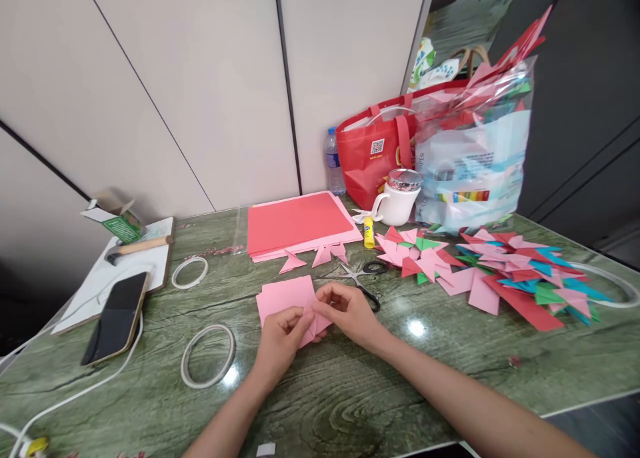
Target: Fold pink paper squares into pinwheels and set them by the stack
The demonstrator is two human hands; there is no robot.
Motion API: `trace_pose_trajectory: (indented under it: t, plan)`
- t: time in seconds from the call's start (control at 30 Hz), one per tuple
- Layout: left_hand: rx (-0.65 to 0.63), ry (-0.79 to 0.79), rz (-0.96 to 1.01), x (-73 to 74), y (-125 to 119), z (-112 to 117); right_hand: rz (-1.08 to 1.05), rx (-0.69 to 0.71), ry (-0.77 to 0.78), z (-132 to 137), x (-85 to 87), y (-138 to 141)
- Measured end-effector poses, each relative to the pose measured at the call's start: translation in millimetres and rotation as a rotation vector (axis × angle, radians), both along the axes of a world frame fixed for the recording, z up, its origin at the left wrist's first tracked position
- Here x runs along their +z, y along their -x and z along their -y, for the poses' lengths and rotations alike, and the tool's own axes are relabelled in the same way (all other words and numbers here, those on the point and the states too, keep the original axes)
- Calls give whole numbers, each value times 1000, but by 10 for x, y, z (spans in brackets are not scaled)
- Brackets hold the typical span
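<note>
Between my two hands is a small piece of pink paper (311, 330) with creases in it. My left hand (284, 341) pinches it from the left, thumb on top. From the right, my right hand (350, 315) grips the same paper with thumb and finger at its upper part. Just behind lies a stack of pink paper squares (285, 295), partly covered by my hands. Black-handled scissors (361, 278) rest spread beside my right hand. Several folded pink paper pieces (327, 255) lie beyond them.
Red and pink sheets (300, 223) lie at the back, near a glue stick (369, 233) and a white mug (397, 201). Folded coloured papers (530, 271) pile up on the right. Tape rolls (208, 356), a phone (116, 318) and a hammer (143, 246) are on the left.
</note>
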State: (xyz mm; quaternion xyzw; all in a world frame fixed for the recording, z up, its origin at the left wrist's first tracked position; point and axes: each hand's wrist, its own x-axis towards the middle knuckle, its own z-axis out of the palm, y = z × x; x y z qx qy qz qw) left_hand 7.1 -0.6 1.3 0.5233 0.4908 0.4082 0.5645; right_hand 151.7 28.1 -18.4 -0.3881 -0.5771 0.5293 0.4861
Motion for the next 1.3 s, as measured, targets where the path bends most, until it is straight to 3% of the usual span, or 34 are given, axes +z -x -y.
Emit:
trace_pose_trajectory:
  t: [0.33, 0.5, 0.6, 0.73, 0.83, 0.93, 1.07, 1.3]
  plan:
    - [92, -18, 84, -2, -30, 19, -132, 84, 72, 11, 0, -6]
    - [133, -91, -75, 18, -47, 48, -127, -23, 84, 0, 38, -25]
    - [182, -123, -120, 35, -44, 51, -156, -4, 38, 12, 57, -32]
    - [206, -37, -47, 82, -49, 35, -202, 98, 1, 40, 50, -17]
    - [258, -21, 48, 137, -59, 9, -165, 70, 4, 42, 30, -5]
    - [324, -84, 103, 160, -61, -29, -129, 2, -14, 33, 20, -3]
    - [306, -169, 81, 79, -39, -69, -68, -8, -43, 25, 19, -7]
    - [294, -339, -126, -9, 10, -20, -81, -85, -48, 40, 22, -12]
